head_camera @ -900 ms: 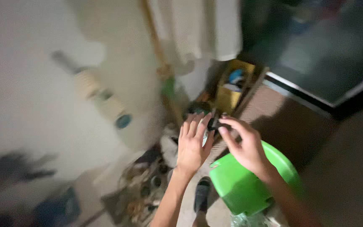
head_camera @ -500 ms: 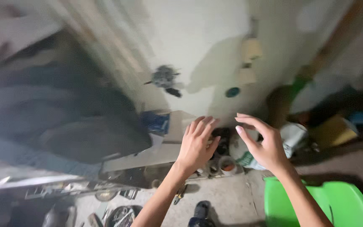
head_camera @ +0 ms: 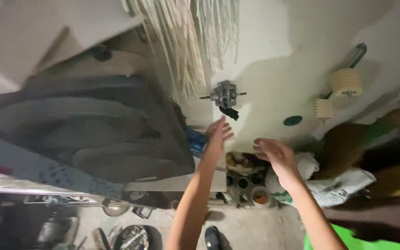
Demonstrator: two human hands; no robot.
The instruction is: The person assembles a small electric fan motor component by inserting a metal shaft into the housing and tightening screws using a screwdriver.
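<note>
Small grey metal motor (head_camera: 224, 95) with a thin shaft sticking out each side lies on the pale whitish surface (head_camera: 274, 69), a black scrap just below it — it sits alone on a bare patch, likely so it can be reached without disturbing anything else. The left hand (head_camera: 219, 132) stretches toward it, fingers spread and holding nothing, the tips just short of the black scrap. The right hand (head_camera: 274, 153) hovers lower and to the side, palm down, fingers loosely open and also unladen, near a crumpled white cloth (head_camera: 307, 163).

2 cream ribbed spools (head_camera: 346, 82) stand on a grey metal rod by the wall, with a dark green round cap (head_camera: 292, 121) close by. A bundle of pale straw-like strips (head_camera: 195, 41) hangs over the top edge.

Much is hard to read — the large dark rounded shapes (head_camera: 93, 134) at left are blurred. The cluttered floor below is dim, and a bright green plastic seat (head_camera: 348, 240) is cut off at the bottom edge.
</note>
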